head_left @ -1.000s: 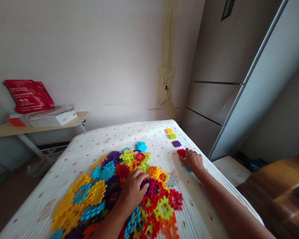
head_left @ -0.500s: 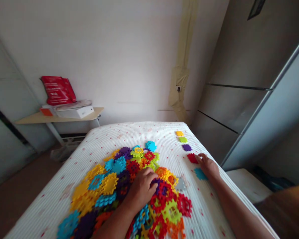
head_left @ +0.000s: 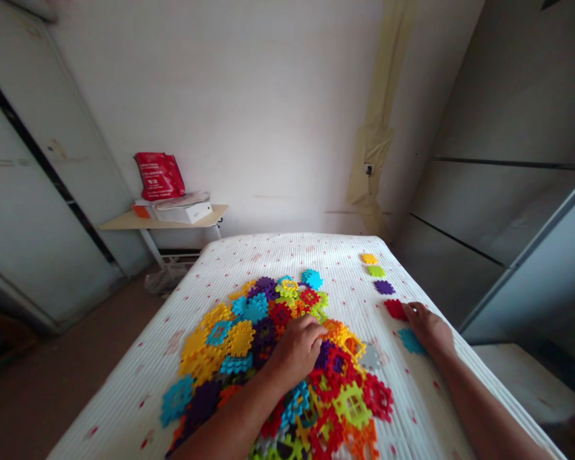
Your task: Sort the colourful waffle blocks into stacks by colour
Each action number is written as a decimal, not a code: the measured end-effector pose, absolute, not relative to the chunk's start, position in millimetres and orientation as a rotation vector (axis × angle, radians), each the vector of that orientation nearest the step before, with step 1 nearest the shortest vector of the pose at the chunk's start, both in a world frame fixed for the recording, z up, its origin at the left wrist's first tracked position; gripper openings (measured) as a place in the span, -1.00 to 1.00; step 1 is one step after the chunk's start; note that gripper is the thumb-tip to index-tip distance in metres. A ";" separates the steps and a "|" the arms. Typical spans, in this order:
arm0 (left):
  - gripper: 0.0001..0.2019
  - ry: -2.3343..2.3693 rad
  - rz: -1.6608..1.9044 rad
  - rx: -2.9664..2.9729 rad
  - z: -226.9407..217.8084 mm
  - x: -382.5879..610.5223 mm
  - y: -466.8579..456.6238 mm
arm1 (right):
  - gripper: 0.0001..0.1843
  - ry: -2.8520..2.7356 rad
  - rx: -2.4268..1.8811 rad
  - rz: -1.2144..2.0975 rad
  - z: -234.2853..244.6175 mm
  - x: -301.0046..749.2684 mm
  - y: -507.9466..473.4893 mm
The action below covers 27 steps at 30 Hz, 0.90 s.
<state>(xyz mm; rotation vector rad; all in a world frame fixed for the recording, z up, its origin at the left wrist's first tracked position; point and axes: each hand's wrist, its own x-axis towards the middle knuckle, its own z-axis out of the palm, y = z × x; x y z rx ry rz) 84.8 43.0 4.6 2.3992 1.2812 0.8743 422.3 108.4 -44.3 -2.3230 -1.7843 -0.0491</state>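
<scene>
Here, left hand [head_left: 294,351] on tile heap [head_left: 239,338], right hand [head_left: 429,330], five tiles [head_left: 384,287]

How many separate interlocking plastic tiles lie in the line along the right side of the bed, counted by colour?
Yellow plastic tile: 1
Lime green plastic tile: 1
Purple plastic tile: 1
Red plastic tile: 1
Sky-blue plastic tile: 1
Total: 5
</scene>
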 end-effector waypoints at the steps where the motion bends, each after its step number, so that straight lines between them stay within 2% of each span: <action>1: -0.73 1.265 0.888 2.411 8.9 84.5 42.5 | -0.53 -1.792 -2.324 -0.051 -43.1 421.4 108.0; 8: -0.67 1.116 0.974 2.288 41.7 91.1 34.2 | -0.55 -1.784 -2.343 -0.003 -32.4 414.6 103.5; 12: -0.71 1.123 1.017 2.106 55.1 89.7 39.4 | -0.53 -1.753 -2.334 0.032 -32.4 415.5 103.2; 16: -0.73 1.251 1.045 1.885 67.4 58.3 74.2 | -0.51 -1.745 -2.314 0.054 -31.7 415.8 103.0; 18: -0.70 1.485 1.006 1.788 70.2 31.6 101.9 | -0.51 -1.744 -2.326 0.053 -29.9 414.4 102.1; 22: -0.66 1.824 0.860 1.723 59.6 -20.7 150.7 | -0.53 -1.742 -2.343 0.060 -26.0 411.3 100.4; 27: -0.42 1.804 0.640 1.730 28.5 -45.6 170.6 | -0.54 -1.737 -2.344 0.058 -25.5 410.7 101.6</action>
